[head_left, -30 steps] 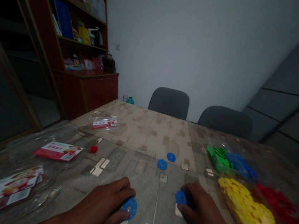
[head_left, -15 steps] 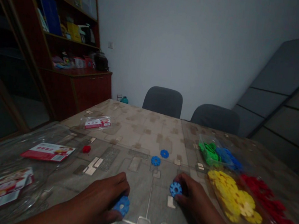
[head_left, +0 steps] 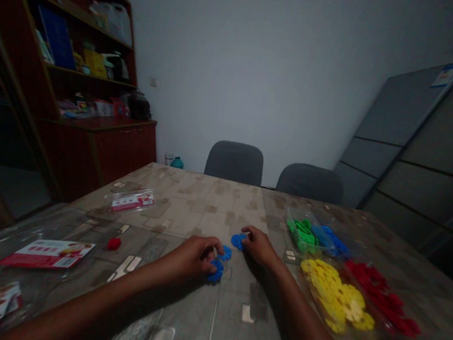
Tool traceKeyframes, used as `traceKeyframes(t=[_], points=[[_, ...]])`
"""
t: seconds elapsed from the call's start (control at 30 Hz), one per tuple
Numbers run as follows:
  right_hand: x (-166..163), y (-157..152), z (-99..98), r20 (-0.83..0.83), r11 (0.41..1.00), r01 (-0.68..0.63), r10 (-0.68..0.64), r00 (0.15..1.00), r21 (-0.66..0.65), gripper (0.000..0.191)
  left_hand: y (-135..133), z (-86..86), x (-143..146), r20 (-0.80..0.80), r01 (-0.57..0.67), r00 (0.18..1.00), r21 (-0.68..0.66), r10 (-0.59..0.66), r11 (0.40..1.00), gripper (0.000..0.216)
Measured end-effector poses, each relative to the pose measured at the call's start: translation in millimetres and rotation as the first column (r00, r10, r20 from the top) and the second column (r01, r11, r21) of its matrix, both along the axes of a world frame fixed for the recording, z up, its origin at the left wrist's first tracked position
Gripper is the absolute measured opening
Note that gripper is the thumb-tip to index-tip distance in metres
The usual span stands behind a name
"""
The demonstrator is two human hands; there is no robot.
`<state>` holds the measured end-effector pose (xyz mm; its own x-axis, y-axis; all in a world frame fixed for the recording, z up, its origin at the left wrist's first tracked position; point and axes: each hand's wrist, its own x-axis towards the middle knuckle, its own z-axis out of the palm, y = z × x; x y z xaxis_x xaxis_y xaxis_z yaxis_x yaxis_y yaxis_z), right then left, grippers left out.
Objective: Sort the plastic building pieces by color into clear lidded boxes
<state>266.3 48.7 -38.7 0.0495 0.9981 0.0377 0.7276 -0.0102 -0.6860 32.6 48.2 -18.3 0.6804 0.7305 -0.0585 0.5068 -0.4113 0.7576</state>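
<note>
We face a big pale wall (head_left: pixel 223 55), w/ a patterned table (head_left: pixel 178 192) filling most of the lower view. Cabinet (head_left: pixel 126 150) back L, 2 chairs (head_left: pixel 234 163) at the far edge. On our R: clear trays (head_left: pixel 301 215) w/ green pcs (head_left: pixel 303 232), blue pcs (head_left: pixel 333 239), yellow pcs (head_left: pixel 335 291) and red pcs (head_left: pixel 378 291). Packs (head_left: pixel 51 255) lie on our L.

L hand (head_left: pixel 196 256): thumb & fingers nearly together, pinching the near disc (head_left: pixel 215 271), blue, by its L edge. R hand (head_left: pixel 256 247): fingers curled in, tips at the R edge of the far disc (head_left: pixel 238 241), also blue; can't tell if it's gripped or just touched.

Key relation: mid disc (head_left: pixel 224 253), blue too, sits btwn the hands, just past the L fingertips, a bit farther out & R of the near disc. L hand's closer to it. Discs are round, so no long axis to speak of.

Hard to make out: whether far disc is 1 or 2 overlapped; R fingers' undersides hidden. Nearest L pack & the green lot bottom R are cut off. Smallest: red bit (head_left: pixel 114 244), its shape blurred.
</note>
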Motion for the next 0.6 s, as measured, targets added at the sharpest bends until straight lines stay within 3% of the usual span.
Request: traceKeyframes(t=[0.1, 0.23, 0.4, 0.6], points=[[-1.7, 11.9, 1.7, 0.046, 0.998, -0.008, 0.011, 0.999, -0.070, 0.034, 32.6, -3.3, 23.8, -0.098, -0.014, 0.995, 0.026, 0.016, 1.000, 0.040], [1.5, 17.8, -1.0, 0.073, 0.987, -0.004, 0.016, 0.997, -0.159, 0.034, 54.2, -10.7, 33.3, -0.246, 0.010, 0.969, 0.022, -0.004, 1.000, 0.031], [4.4, 19.9, -9.0, 0.016, 0.983, 0.014, -0.011, 1.000, -0.181, 0.035, 57.0, -14.1, 31.7, -0.312, 0.049, 0.948, -0.037, -0.058, 0.998, 0.033], [5.6, 5.4, -19.9, -0.163, 0.997, 0.013, -0.026, 0.986, -0.076, 0.032, 47.3, -15.1, 31.0, -0.185, 0.033, 0.982, -0.054, -0.043, 0.998, 0.031]])
